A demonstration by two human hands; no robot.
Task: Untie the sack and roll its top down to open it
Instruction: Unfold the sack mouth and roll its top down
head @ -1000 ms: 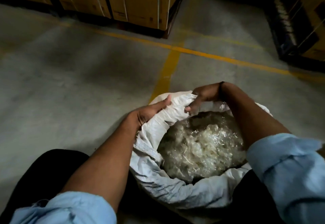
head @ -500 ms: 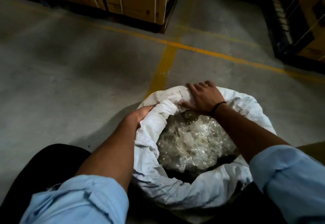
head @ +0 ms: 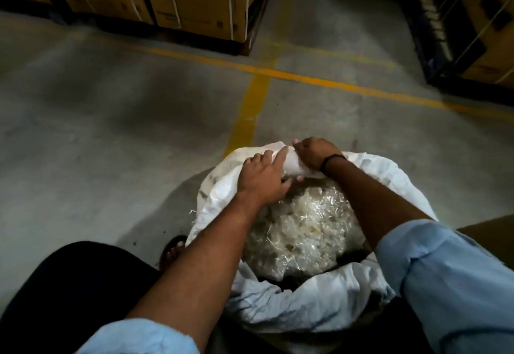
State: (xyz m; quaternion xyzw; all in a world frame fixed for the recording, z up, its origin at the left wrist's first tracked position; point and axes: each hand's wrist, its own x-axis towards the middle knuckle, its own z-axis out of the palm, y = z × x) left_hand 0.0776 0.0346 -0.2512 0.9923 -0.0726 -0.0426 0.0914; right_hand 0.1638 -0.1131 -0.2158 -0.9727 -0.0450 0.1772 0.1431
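A white woven sack (head: 311, 312) stands on the floor between my knees, its mouth open and its top rolled into a thick rim. Inside lies a heap of crumpled clear plastic scrap (head: 306, 223). My left hand (head: 261, 178) rests on the far-left part of the rim, fingers curled over the rolled cloth. My right hand (head: 314, 153), with a black band at the wrist, is closed over the roll at the far side, close beside the left hand.
The concrete floor (head: 111, 131) carries yellow painted lines (head: 250, 108). Strapped cardboard cartons on a pallet (head: 194, 6) stand at the back, more stacked goods (head: 472, 33) at the right. My sandalled foot (head: 172, 250) shows left of the sack.
My left hand has slid from the sack's left side up to the far rim next to my right hand. Both now hold the rolled edge there. The view has tilted slightly.
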